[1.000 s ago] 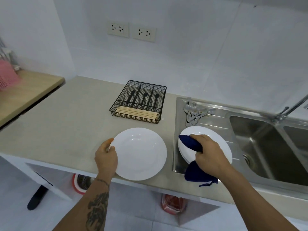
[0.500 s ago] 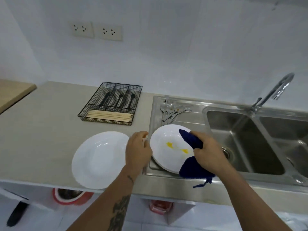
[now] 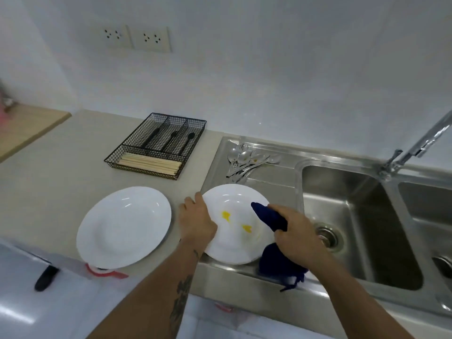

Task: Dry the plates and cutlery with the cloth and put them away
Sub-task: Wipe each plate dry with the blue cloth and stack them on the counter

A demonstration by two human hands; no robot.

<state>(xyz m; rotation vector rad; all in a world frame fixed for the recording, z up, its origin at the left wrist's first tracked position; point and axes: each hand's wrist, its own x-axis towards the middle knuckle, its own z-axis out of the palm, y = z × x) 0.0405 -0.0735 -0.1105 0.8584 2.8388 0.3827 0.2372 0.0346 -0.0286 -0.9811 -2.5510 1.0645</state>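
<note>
A home kitchen: steel sink [image 3: 362, 216], tap [image 3: 415, 145], tiled counter [image 3: 49, 167].

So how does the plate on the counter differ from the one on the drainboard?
The counter plate looks clean and lies untouched; the drainboard plate carries yellow smears. The left hand holds the drainboard plate's rim and the right hand grips the blue cloth over it. Both are white, round and face up.
</note>
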